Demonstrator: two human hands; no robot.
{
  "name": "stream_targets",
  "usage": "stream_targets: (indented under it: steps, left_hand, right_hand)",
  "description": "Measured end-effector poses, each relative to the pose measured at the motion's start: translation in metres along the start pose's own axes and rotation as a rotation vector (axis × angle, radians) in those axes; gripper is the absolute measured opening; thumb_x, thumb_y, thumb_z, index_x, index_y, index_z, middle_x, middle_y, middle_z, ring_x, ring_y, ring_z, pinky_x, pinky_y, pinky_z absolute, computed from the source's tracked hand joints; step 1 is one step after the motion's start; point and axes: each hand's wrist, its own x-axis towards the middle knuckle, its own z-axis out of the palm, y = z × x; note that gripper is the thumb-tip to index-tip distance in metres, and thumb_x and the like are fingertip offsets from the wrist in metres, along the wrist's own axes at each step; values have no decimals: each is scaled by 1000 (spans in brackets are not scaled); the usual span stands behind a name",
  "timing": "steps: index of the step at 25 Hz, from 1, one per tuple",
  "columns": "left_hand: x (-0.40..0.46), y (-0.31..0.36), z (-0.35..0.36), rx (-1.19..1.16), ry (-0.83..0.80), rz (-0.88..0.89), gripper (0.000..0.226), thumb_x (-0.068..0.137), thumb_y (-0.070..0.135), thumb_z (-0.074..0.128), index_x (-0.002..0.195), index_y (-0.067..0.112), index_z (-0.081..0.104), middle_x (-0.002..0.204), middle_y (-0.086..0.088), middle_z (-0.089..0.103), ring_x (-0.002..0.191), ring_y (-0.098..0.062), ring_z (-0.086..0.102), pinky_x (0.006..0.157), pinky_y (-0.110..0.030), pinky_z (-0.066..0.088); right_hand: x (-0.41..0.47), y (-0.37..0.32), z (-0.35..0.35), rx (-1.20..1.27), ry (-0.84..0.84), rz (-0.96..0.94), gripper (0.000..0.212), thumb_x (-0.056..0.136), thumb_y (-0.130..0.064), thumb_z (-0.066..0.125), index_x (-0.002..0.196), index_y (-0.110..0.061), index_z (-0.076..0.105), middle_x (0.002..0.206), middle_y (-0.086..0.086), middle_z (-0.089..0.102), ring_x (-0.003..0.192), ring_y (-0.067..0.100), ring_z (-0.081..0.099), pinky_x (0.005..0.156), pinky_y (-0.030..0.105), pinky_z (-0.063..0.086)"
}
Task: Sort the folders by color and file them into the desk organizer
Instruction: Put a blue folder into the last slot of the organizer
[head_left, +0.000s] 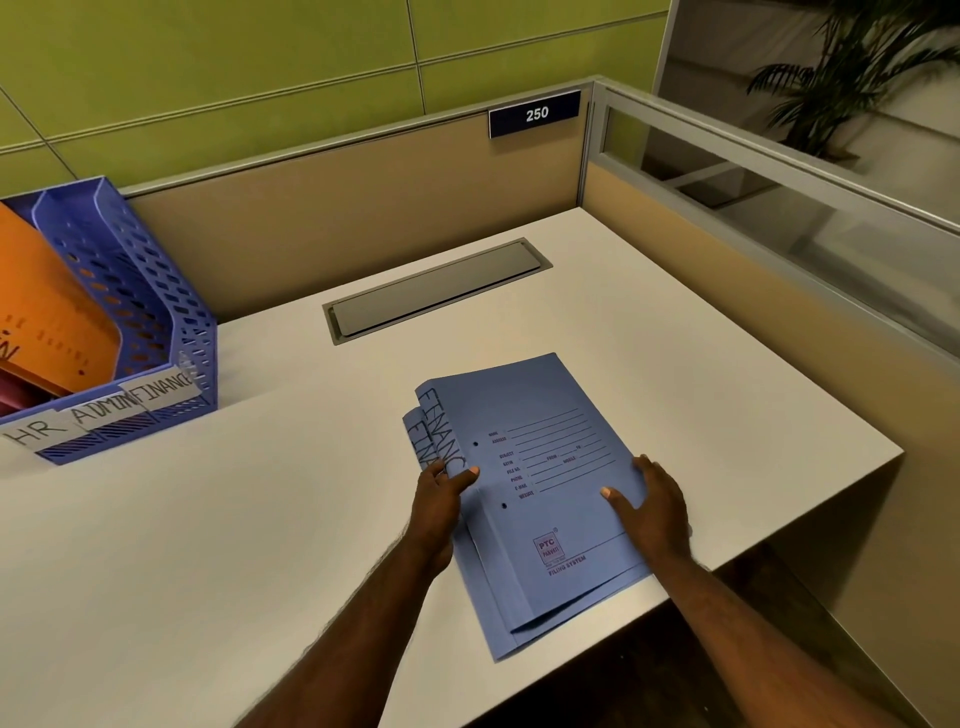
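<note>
Two blue folders (540, 467) marked FINANCE lie stacked near the desk's front right edge, one corner overhanging it. My left hand (441, 493) pinches their spine edge, thumb on top. My right hand (652, 506) rests on the right edge of the top folder, fingers spread over the cover. A blue perforated desk organizer (156, 291) stands at the far left, with labels HR, ADMIN and FINANCE on its front. An orange folder (47, 312) sits in the ADMIN slot and a dark red one (15, 397) shows in the HR slot. The FINANCE slot looks empty.
The white desk (260, 519) has a grey cable-tray lid (436, 288) set into it near the back. Beige partitions close off the back and right, with a "250" sign (535, 114) and a glass panel (779, 208). A potted plant (852, 67) stands beyond.
</note>
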Motion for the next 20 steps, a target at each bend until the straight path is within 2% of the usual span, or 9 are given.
stream_targets:
  steps: [2,5,7,9,11,12,16,20]
  left_hand:
    - [2,0,-3,26,-2,-11,11,93,20,58,97,11,53,99,-1,62,93,-19,54,82,-36,41]
    - [4,5,-4,44,1,-32,11,94,19,58,86,22,51,90,4,56,83,-12,51,78,-34,42]
    - [6,6,-5,45,7,-39,12,94,17,58,91,24,49,91,7,54,84,-12,51,77,-33,45]
    - [9,5,-8,19,-14,-44,4,95,16,56,98,17,54,100,-3,60,92,-20,57,75,-32,49]
    - [11,3,-9,-1,-65,-64,22,95,17,55,116,8,53,115,-14,62,101,-27,60,77,-35,50]
    - [10,3,-8,-17,-87,-76,27,96,17,55,121,9,51,117,-14,63,102,-27,60,75,-35,51]
    - [7,1,-6,-80,-92,-34,27,95,15,56,121,21,49,112,-4,65,96,-21,64,62,-31,54]
    - [2,5,-12,-105,-93,45,29,94,11,56,120,22,50,112,-3,66,97,-22,66,61,-29,56]
  right_hand:
    - [0,0,0,5,1,2,69,81,-28,74,139,-5,43,144,15,46,133,31,41,111,44,37]
    - [1,-1,0,7,4,2,69,81,-27,74,139,-5,44,144,15,45,134,31,41,111,43,36]
    - [1,-1,1,8,4,3,69,81,-27,74,138,-5,44,144,15,46,133,31,41,111,44,36]
    - [2,-1,1,6,1,7,69,80,-27,75,138,-5,45,144,15,46,134,31,41,112,45,36]
    - [2,0,1,6,-1,11,69,80,-27,75,138,-5,45,144,15,45,134,31,41,112,45,35]
    - [2,0,1,5,-2,13,69,80,-27,75,138,-5,45,144,15,46,134,31,41,112,46,35]
    - [4,2,-3,17,-19,29,70,79,-27,76,138,-5,45,142,15,48,131,31,45,109,43,39]
    - [13,-8,-18,130,-51,78,77,75,-32,79,139,-9,43,137,10,53,116,25,54,93,31,46]
